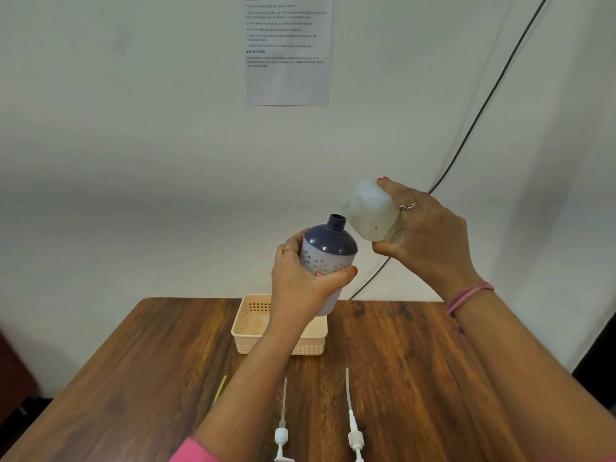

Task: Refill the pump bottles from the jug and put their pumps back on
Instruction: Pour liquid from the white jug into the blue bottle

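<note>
My left hand [301,281] grips a purple-topped pump bottle [328,253] with a flowered white body, held above the table with its open neck tilted up and to the right. My right hand [430,235] holds a translucent white jug [368,210] tipped to the left, its spout just beside and above the bottle's neck. No liquid stream is visible between them. Two white pumps with long tubes lie on the table near me, one [282,428] left and one [353,425] right.
A cream perforated basket [248,328] stands on the wooden table [133,378] below the bottle. A thin yellow stick [220,390] lies left of the pumps. A black cable [483,108] runs down the white wall. A printed sheet [286,48] hangs on the wall.
</note>
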`<state>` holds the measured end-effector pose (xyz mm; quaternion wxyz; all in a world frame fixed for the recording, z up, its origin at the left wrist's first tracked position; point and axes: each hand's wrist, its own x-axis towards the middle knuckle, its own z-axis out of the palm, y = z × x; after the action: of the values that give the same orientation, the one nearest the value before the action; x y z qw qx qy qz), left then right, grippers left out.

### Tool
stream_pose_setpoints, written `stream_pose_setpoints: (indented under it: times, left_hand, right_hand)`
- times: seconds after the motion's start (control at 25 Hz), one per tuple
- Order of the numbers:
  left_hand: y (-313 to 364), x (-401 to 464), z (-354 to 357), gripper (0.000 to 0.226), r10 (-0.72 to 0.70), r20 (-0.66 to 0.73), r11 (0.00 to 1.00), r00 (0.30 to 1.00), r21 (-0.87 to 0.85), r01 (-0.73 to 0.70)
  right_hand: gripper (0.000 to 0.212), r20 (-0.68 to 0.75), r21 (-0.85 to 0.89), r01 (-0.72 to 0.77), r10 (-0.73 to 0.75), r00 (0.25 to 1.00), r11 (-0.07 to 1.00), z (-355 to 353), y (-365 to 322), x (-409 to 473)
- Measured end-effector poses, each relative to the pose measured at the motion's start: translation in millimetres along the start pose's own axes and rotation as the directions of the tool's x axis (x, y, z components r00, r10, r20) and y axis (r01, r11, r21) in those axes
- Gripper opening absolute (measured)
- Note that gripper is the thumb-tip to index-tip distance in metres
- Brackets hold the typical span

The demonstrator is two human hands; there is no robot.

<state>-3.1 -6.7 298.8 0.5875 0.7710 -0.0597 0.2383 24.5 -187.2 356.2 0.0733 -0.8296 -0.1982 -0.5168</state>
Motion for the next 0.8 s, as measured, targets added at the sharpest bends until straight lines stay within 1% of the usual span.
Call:
stream_pose_setpoints:
  times: [0.32,0.8]
  left_hand:
    - [-0.3,2.7,2.1,0.076,0.005,0.0,1.0,1.0,-0.013,-0.005]
    - [-3.6,6.4,6.3,0.076,0.014,-0.007,1.0,1.0,-0.017,-0.014]
  right_hand:
    - [0.087,-0.004,0.001,0.052,-0.052,0.999,0.999,2.3,3.0,0.8]
    - [0.083,-0.01,-0.01,0.077,-0.077,0.997,0.997,7.5,11.4,2.4]
